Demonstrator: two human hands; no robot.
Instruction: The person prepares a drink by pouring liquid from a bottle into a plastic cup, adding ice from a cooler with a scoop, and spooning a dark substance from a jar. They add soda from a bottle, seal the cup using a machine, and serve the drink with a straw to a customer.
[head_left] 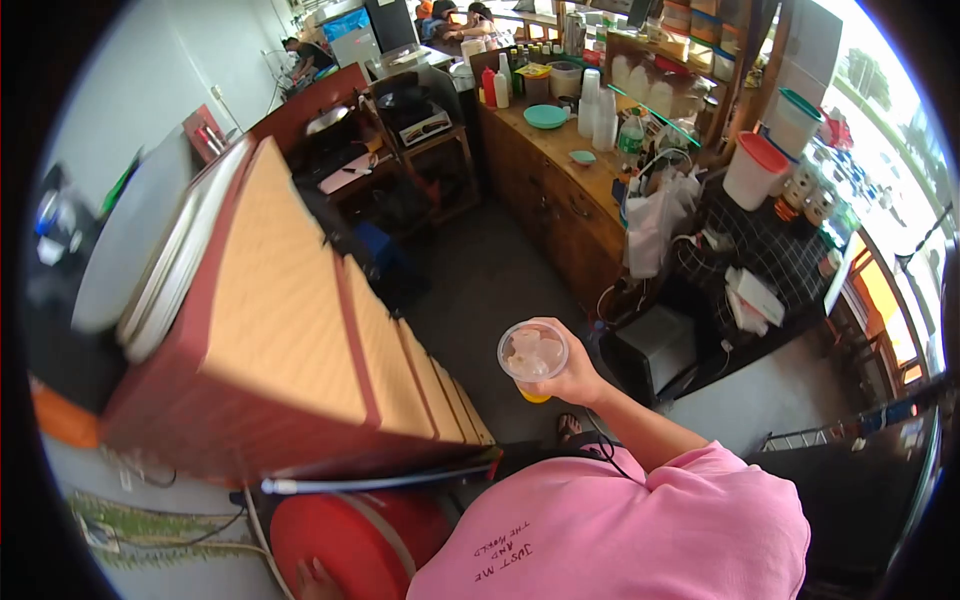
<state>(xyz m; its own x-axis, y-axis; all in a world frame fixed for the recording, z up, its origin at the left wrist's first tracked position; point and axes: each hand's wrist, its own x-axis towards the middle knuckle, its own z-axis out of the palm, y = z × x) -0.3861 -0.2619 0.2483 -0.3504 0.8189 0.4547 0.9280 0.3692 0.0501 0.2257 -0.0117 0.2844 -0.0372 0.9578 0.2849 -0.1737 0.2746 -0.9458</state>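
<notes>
My right hand (572, 362) is wrapped around a clear plastic cup (505, 358) in front of my body. Chunks of ice (536, 350) fill its top, and something yellow shows low in the cup. At the bottom edge of the view my left hand (318, 580) lies against a big red rounded container (335, 530) with a pale band. Its fingers look stretched out, holding nothing, and the rest of that hand is out of view or dim.
A tall cabinet (290, 300) with pale panels stands close on my left. Ahead, a wooden counter (560, 150) carries bottles, stacked cups and a green bowl (545, 116). A black-topped table (770, 250) with containers stands to the right. Dark floor (470, 270) runs between; people sit far back.
</notes>
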